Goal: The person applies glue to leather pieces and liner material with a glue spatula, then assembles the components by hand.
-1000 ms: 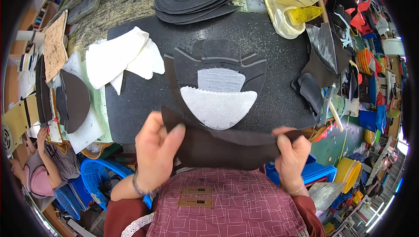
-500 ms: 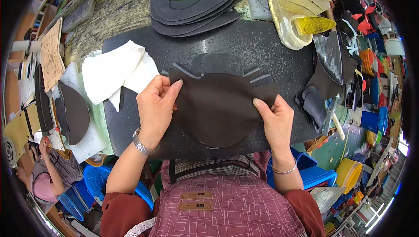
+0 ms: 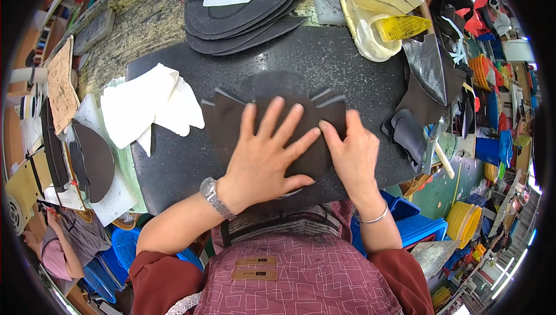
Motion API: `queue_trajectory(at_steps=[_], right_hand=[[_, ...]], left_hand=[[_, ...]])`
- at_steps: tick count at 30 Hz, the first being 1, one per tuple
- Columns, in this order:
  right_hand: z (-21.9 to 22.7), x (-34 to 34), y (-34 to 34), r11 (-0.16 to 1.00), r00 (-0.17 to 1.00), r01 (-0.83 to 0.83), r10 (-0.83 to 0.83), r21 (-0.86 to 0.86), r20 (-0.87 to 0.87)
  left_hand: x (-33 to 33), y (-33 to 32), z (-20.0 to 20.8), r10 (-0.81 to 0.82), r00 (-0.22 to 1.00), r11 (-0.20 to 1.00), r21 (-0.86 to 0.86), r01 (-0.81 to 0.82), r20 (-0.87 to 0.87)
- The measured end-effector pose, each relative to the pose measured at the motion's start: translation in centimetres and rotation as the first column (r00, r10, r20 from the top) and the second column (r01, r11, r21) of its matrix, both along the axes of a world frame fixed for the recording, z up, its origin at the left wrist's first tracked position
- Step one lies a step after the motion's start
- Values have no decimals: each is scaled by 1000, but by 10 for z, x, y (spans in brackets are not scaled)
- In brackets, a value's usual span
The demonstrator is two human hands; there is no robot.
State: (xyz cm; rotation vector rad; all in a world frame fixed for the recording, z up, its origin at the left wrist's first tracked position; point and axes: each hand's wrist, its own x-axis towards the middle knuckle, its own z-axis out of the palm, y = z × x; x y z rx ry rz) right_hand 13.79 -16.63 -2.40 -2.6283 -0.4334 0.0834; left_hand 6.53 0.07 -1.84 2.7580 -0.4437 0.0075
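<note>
A dark brown, rounded sheet piece (image 3: 227, 119), leather-like, lies on the black work board (image 3: 174, 176) in front of me. Spread flat across its middle is my left hand (image 3: 260, 164), open, fingers pointing away and thumb stretched to the right. At the piece's right side rests my right hand (image 3: 354, 155), thumb and index finger apart, the thumb on the brown surface; its other fingers are partly hidden. From under the far edge of the piece stick out a dark panel (image 3: 281, 82) and grey-edged tabs (image 3: 329, 99). Both hands cover much of the piece.
Stacked dark panels (image 3: 243, 19) stand at the board's far edge. White cloths (image 3: 139, 106) lie left; a yellowed container (image 3: 370, 42) with a yellow brush-like piece stands far right. Nearer on the right are dark scraps (image 3: 408, 135) and a hammer (image 3: 443, 158). Another person sits at far left.
The brown piece, held up by its two sides before, now lies down on the board. My left hand has let go of its edge and spread over its middle; my right hand has shifted left.
</note>
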Motion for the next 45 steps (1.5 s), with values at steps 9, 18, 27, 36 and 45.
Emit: queue_trajectory(at_steps=[9,18,27,36,45], right_hand=[[-9,-20,4,883,878,-441,462,-163,128],[43,73,-13,830,969,-36,-107,557,222],[91,149,-65,887,863,-452,409,91,296],[30,182,-121,579,797,462,61,671,-601],[56,82,75,677,744,-610,668,412,2]], left_hand=[[3,52,-2,-16,1000,994,104,16,2],[-33,13,18,15,997,997,-77,-10,69],[-68,-10,2,73,997,997,15,-73,11],[-62,-7,1,50,998,999,18,-51,45],[-62,-3,3,15,1000,999,29,-15,7]])
